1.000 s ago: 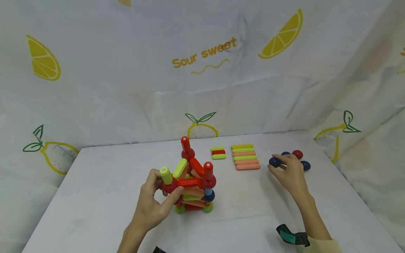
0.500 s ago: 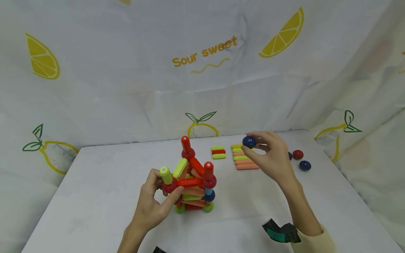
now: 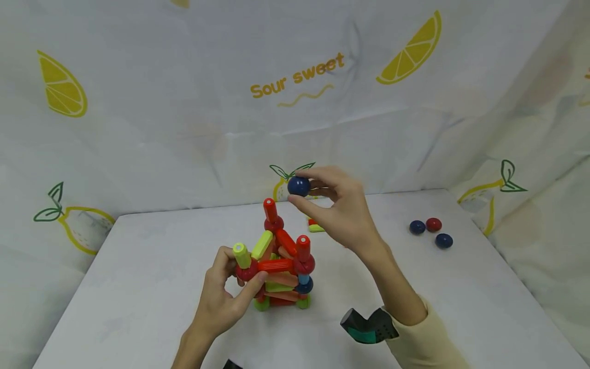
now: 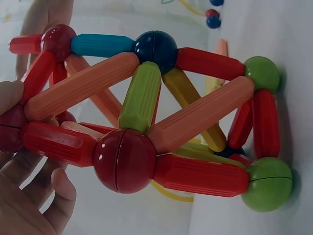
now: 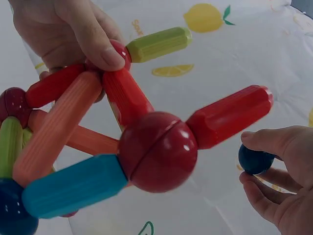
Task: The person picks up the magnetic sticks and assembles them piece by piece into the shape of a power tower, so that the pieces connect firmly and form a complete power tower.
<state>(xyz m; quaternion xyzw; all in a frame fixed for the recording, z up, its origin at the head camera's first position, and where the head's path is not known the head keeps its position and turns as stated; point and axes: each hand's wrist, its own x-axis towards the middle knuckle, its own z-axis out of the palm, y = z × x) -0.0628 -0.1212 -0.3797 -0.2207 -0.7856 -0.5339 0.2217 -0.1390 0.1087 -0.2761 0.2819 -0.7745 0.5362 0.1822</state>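
Note:
A tower of magnetic rods and balls (image 3: pixel 276 266) stands on the table, with red, lime, salmon and blue rods between red, blue and green balls. Three rods point up from its top balls. My left hand (image 3: pixel 222 294) grips the red ball at the tower's top left corner, thumb in front; the right wrist view shows that left hand (image 5: pixel 73 34) too. My right hand (image 3: pixel 343 207) pinches a dark blue ball (image 3: pixel 298 186) between thumb and fingers. In the head view it appears above the back upright red rod (image 3: pixel 270 209), apart from it.
At the table's right lie two dark blue balls (image 3: pixel 444 241) and a red ball (image 3: pixel 434 224). Behind my right hand, a lime rod (image 3: pixel 316 228) and a red rod partly show. A white cloth (image 3: pixel 184 128) with lemon prints hangs behind the table.
My right hand has lifted the dark blue ball from the group at the right and carried it left, above the tower's back. My left hand and the tower stay in place.

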